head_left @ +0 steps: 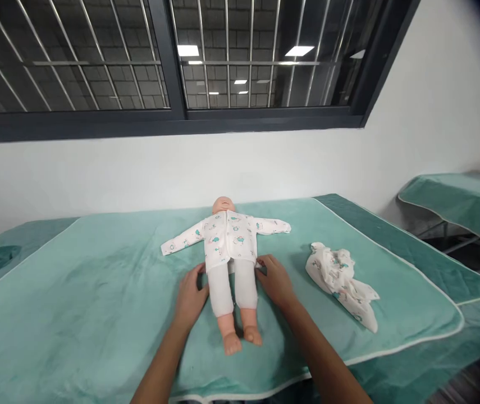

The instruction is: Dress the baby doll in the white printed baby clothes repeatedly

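Observation:
A baby doll (223,205) lies on its back on the green blanket (130,314), head toward the wall and bare feet toward me. It wears a white printed baby shirt (229,238) with its sleeves stretched to both sides, and white pants (222,289). At the doll's hip on the left, my left hand (191,294) has its fingers curled at the shirt's lower edge. Across from it, my right hand (277,281) pinches the hem at the other side. The fingertips are partly hidden at both edges.
A crumpled white printed baby garment (343,283) lies on the blanket to the right. Behind the bed rises a white wall (240,165) below a barred, dark-framed window (260,120). Another green-covered bed (461,196) stands at the far right.

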A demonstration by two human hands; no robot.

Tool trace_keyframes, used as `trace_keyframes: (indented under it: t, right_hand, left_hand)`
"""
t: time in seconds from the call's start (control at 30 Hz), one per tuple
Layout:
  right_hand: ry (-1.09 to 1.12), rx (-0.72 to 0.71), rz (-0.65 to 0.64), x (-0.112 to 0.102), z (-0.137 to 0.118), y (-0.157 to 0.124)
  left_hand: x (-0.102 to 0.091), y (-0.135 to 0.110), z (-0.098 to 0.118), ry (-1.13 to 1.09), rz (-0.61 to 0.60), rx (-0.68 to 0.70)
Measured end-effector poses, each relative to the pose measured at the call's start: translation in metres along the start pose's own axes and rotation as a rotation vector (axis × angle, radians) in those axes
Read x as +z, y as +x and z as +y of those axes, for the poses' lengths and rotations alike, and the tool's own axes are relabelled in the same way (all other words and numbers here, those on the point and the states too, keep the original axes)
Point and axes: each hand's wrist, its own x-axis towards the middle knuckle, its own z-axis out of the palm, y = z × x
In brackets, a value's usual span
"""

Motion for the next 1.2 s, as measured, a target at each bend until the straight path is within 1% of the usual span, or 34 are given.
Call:
trace_keyframes:
  t: [0.13, 0.27, 0.4, 0.5, 0.57, 0.6, 0.67, 0.73, 0.8, 0.83, 0.87, 0.9, 0.97, 1.03, 1.07, 1.17, 1.2]
  right_hand:
    - [0.018, 0.041, 0.031, -0.001, 0.000, 0.003]
    - [0.063, 0.057, 0.019, -0.007, -0.001, -0.006]
    - [0.119, 0.100, 0.009, -0.014, -0.004, -0.024]
    - [0.238, 0.128, 0.008, -0.023, -0.004, -0.042]
    - [0.312, 0.138, 0.033, -0.037, 0.000, -0.053]
    - [0.328, 0.132, 0.064, -0.047, 0.002, -0.056]
    - [0.299, 0.108, 0.159, -0.074, 0.011, -0.056]
    - [0.205, 0.119, 0.250, -0.106, 0.024, -0.045]
    - [0.059, 0.174, 0.264, -0.135, 0.044, -0.027]
    - [-0.042, 0.228, 0.246, -0.147, 0.056, -0.016]
    - [-0.149, 0.272, 0.198, -0.155, 0.070, -0.005]
    - [-0.250, 0.314, 0.123, -0.161, 0.083, 0.006]
    - [-0.370, 0.375, -0.085, -0.167, 0.107, 0.023]
    - [-0.436, 0.396, -0.232, -0.168, 0.125, 0.035]
    - [-0.467, 0.406, -0.283, -0.169, 0.130, 0.039]
    - [-0.573, 0.460, -0.397, -0.174, 0.138, 0.047]
    - [-0.593, 0.474, -0.410, -0.176, 0.140, 0.048]
  left_hand:
    - [0.001, 0.009, 0.014, 0.136, -0.016, -0.009]
    - [0.000, 0.007, 0.025, 0.158, 0.033, 0.002]
    - [-0.003, -0.004, 0.024, 0.120, 0.114, -0.035]
    - [-0.006, -0.013, 0.017, 0.055, 0.129, -0.038]
    - [-0.007, -0.018, 0.013, 0.007, 0.124, -0.024]
    - [-0.008, -0.022, 0.012, -0.018, 0.122, -0.019]
    - [-0.011, -0.033, 0.012, -0.075, 0.117, -0.027]
    - [-0.013, -0.051, 0.017, -0.139, 0.107, -0.027]
    - [-0.013, -0.073, 0.024, -0.178, 0.083, 0.031]
    - [-0.012, -0.085, 0.028, -0.175, 0.062, 0.092]
    - [-0.011, -0.095, 0.032, -0.158, 0.034, 0.155]
    - [-0.008, -0.104, 0.037, -0.130, 0.018, 0.216]
    - [-0.002, -0.113, 0.046, -0.044, -0.006, 0.332]
    - [0.005, -0.112, 0.056, 0.066, -0.021, 0.420]
    - [0.008, -0.108, 0.061, 0.112, -0.032, 0.456]
    - [0.014, -0.095, 0.073, 0.177, -0.082, 0.508]
    - [0.014, -0.090, 0.075, 0.177, -0.101, 0.519]
